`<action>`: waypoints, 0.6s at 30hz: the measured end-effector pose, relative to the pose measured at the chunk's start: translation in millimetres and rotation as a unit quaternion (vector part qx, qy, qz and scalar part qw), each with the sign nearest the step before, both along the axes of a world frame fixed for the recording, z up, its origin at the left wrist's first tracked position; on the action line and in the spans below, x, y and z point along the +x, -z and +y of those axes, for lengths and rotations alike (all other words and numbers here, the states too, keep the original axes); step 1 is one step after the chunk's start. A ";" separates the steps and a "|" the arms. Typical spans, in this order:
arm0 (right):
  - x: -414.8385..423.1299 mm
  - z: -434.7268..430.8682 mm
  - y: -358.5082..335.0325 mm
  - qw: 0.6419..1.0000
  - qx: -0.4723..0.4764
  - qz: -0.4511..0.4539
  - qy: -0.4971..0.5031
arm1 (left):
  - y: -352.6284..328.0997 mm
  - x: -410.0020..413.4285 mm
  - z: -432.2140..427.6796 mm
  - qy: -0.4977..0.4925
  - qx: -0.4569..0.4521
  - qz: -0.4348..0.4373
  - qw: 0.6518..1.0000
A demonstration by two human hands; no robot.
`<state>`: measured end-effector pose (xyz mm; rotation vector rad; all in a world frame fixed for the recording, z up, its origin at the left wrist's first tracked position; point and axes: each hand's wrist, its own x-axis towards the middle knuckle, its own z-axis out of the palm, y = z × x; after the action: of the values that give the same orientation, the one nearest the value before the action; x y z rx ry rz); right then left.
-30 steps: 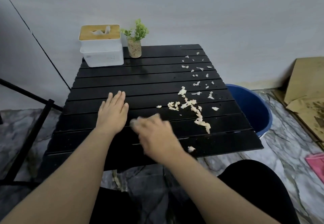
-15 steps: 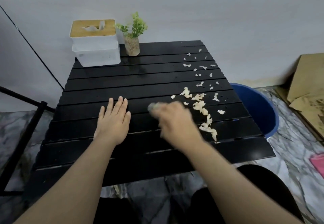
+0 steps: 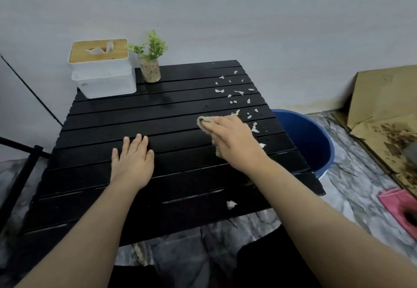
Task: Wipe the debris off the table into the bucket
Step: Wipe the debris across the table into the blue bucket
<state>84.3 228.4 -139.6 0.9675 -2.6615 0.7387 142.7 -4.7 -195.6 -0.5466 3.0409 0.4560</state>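
Observation:
Pale debris scraps (image 3: 237, 92) lie scattered over the right side of the black slatted table (image 3: 140, 116). My right hand (image 3: 234, 139) presses a beige cloth (image 3: 204, 122) flat on the table among the scraps, covering part of them. One loose scrap (image 3: 231, 204) sits near the front edge. My left hand (image 3: 133, 160) rests flat on the table with fingers apart, left of the cloth. The blue bucket (image 3: 316, 139) stands on the floor just past the table's right edge.
A white tissue box with a wooden lid (image 3: 101, 69) and a small potted plant (image 3: 150, 62) stand at the table's back left. Cardboard (image 3: 383, 107) leans at the right, a pink cloth (image 3: 399, 206) lies on the marble floor, and a black frame (image 3: 20, 175) stands at the left.
My right hand has swept the cloth from the table's front middle toward the right and back, pushing into the debris pile. The left hand stayed flat in place.

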 end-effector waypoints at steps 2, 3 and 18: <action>41.1 22.7 2.0 0.996 -0.004 0.012 -0.090 | -2.3 -3.1 28.6 0.043 0.014 0.033 0.998; 62.6 32.7 7.8 0.991 0.022 0.014 -0.128 | -2.9 -6.2 44.4 0.073 0.018 0.048 0.996; 0.4 105.4 25.5 0.998 0.048 -0.035 0.021 | 14.6 -25.6 98.4 0.123 -0.038 0.021 0.991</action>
<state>84.7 333.8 -165.1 0.9222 -2.7912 0.6534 117.1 93.7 -210.2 -0.1595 3.1187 0.3476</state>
